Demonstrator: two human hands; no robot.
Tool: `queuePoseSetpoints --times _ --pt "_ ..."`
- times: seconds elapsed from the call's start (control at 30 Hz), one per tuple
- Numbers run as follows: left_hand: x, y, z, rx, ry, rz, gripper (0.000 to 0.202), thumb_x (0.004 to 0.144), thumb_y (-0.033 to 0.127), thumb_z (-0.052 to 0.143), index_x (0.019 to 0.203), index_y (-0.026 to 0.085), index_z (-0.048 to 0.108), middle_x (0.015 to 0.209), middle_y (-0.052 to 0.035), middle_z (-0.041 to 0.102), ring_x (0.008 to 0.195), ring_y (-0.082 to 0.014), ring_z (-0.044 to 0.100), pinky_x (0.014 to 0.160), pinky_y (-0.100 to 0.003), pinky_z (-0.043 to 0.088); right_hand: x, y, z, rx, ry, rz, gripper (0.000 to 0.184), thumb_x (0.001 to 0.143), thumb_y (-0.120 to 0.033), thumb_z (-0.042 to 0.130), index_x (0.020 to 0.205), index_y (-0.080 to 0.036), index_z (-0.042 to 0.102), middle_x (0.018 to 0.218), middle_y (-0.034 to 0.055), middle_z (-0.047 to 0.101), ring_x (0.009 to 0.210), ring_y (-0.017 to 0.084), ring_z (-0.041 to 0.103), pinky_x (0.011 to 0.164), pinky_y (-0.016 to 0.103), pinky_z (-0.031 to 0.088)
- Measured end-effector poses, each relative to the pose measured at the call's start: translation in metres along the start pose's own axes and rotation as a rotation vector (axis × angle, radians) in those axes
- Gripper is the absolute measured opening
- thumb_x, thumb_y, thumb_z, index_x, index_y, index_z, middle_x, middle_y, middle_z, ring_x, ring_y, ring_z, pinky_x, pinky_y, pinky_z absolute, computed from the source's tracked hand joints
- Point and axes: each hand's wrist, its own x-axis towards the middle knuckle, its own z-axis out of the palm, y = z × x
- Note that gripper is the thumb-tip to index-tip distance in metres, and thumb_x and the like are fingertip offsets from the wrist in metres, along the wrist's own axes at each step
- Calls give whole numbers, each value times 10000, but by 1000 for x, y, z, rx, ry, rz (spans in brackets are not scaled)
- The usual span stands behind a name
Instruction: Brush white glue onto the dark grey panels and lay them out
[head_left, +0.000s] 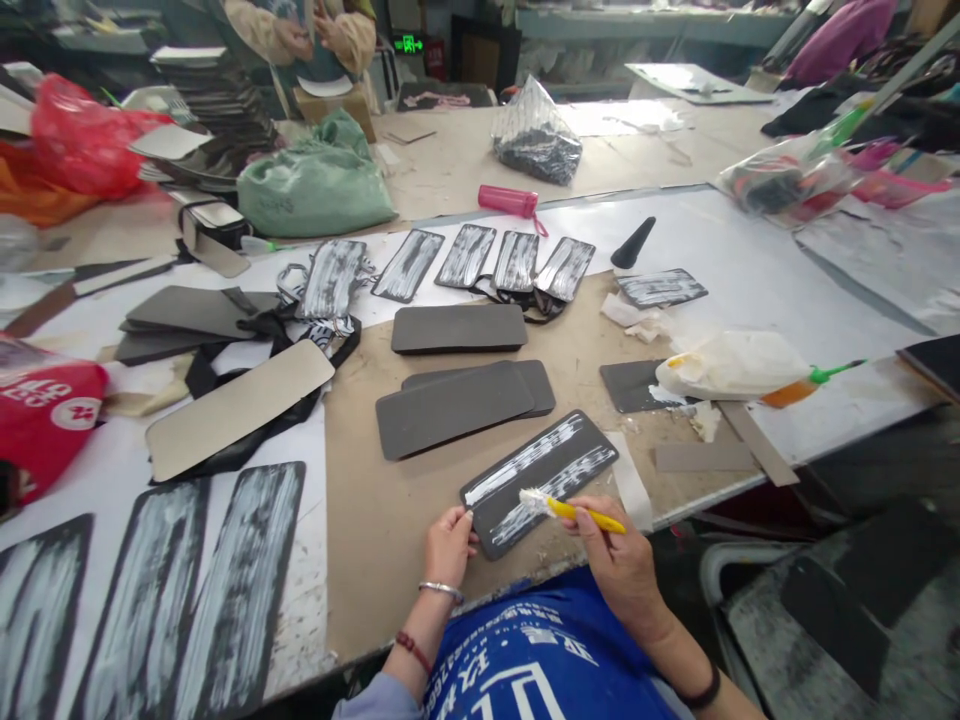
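A dark rectangular panel point(541, 484) with rounded corners lies in front of me, streaked with white paste along both long sides. At its left end, my left hand point(448, 548) pinches the edge between thumb and fingers. My right hand point(616, 560) grips a yellow-handled brush point(585, 514), whose white-coated bristles touch the panel near its middle. Just beyond lie two overlapping plain dark panels point(457, 405) and a small stack of plain panels point(460, 328). A white plastic bottle point(735, 364) with an orange and green nozzle lies on its side to the right.
Large white-streaked panels point(244, 580) lie at the left, beside a beige panel point(240, 408). Several small streaked pieces point(469, 255) form a row at the back, near a pink bottle point(508, 200) and a green bag point(315, 185). Another person's hands point(300, 38) show across the table.
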Motion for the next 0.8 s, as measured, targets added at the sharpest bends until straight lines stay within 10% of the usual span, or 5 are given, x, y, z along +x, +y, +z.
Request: queuePoseSetpoints --times 0.23,0.53,0.8 --pt "-1 0 -2 17 -10 18 389 476 513 630 625 154 614 464 14 552 442 -115 508 387 -222 415 10 14 31 218 -121 202 302 899 -446 482 872 -172 607 919 81 622 640 182 661 590 311 603" --pt "2 -10 -6 61 -22 52 539 474 647 646 669 145 617 453 12 547 443 -126 521 427 -247 449 75 77 -73 -146 348 197 532 772 -670 511 839 -146 574 814 112 653 593 225 669 575 335 585" --pt "8 -24 -8 52 4 84 586 490 681 637 711 138 625 460 16 544 438 -128 524 440 -248 461 89 62 -62 -159 232 59 413 878 -553 453 889 -158 574 857 97 642 637 200 667 620 317 574"
